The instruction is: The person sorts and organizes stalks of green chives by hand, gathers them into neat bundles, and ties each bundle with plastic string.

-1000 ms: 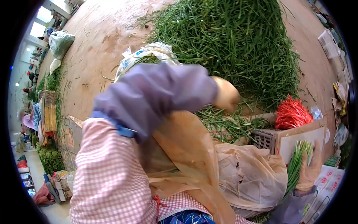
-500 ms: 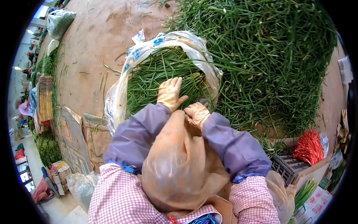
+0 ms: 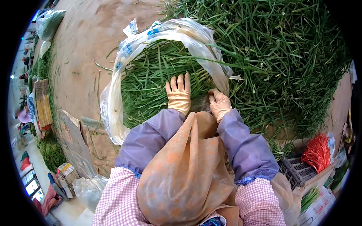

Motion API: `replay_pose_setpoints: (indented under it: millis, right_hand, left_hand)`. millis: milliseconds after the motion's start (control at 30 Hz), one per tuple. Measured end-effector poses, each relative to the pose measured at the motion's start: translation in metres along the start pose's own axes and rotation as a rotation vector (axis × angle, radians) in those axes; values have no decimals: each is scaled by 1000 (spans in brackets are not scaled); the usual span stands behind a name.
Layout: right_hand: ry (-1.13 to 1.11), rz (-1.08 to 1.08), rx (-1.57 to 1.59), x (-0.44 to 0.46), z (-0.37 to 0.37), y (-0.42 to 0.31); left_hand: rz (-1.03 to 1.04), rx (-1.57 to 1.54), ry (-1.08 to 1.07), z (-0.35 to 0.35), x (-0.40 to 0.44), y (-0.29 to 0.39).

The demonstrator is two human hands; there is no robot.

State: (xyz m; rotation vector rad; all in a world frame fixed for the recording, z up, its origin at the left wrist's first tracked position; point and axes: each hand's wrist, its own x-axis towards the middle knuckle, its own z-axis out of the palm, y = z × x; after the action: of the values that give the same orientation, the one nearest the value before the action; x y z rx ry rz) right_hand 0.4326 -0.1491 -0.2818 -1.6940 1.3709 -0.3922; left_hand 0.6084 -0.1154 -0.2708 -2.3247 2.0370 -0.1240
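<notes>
left hand flat, empty, likely pressing green stalks | right hand pinching plastic bag | next needs: steady hold

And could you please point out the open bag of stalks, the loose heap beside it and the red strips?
Open bag (image 3: 181, 30): head view, on its plastic rim.
Loose heap (image 3: 279, 66): head view, middle of the green stalks.
Red strips (image 3: 316, 153): head view, middle of the bundle.

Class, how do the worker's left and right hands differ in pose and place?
The left hand has outstretched fingers, the right hand curled ones. The left hand is over greens in the bag; the right hand is beside the bag's rim. Both wear pale gloves.
</notes>
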Motion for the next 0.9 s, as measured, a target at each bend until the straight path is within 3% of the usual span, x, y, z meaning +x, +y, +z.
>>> replay_pose_setpoints:
  millis: [167,267,333,400,433,467,500,600,633,667,700,767,800,833,867,900]
  right_hand:
    - [55,111,66,9,2,12]
    - [2,203,109,11,-14,1]
    - [129,145,204,18,-7,19]
    - [181,263,613,30,-7,32]
    - [146,390,752,33,-13,31]
    - [123,397,675,36,-17,34]
    - [103,367,713,36,-15,43]
    - [70,402,717,23,-33,14]
    - [108,372,745,15,-37,-2]
    - [112,188,949,6,-28,-10]
    - [2,173,998,-5,-27,-32]
    - [-173,-69,902,-18,-11,-64]
    - [-204,-53,890,-20,2,-73]
    - [-173,36,1195,-16,23,-78]
    - [-140,131,1501,-12,37,-81]
    - [-204,179,1508,-13,34,-86]
  left_hand:
    - [83,-171,39,1,10,-18]
    - [122,-363,-134,-21,19,-38]
    - [117,-440,-185,-34,24,-50]
    - [127,-577,-138,-34,23,-68]
    - [76,-764,-149,-36,24,-76]
    - [68,-905,-166,-40,24,-87]
    - [-75,-1327,-249,-57,25,-85]
    - [-43,-1291,-206,-81,22,-107]
    - [-50,-1356,-205,-76,21,-114]
    - [-61,-1423,-205,-74,20,-118]
    - [-82,-1442,-215,-82,17,-116]
    - [-72,-1479,-213,-84,9,-105]
    - [-89,-1618,-356,-97,9,-92]
    - [-153,-2069,-400,-95,4,-79]
    - [-150,-2085,-393,-91,-1,-72]
    - [-146,-2102,-386,-86,-6,-64]
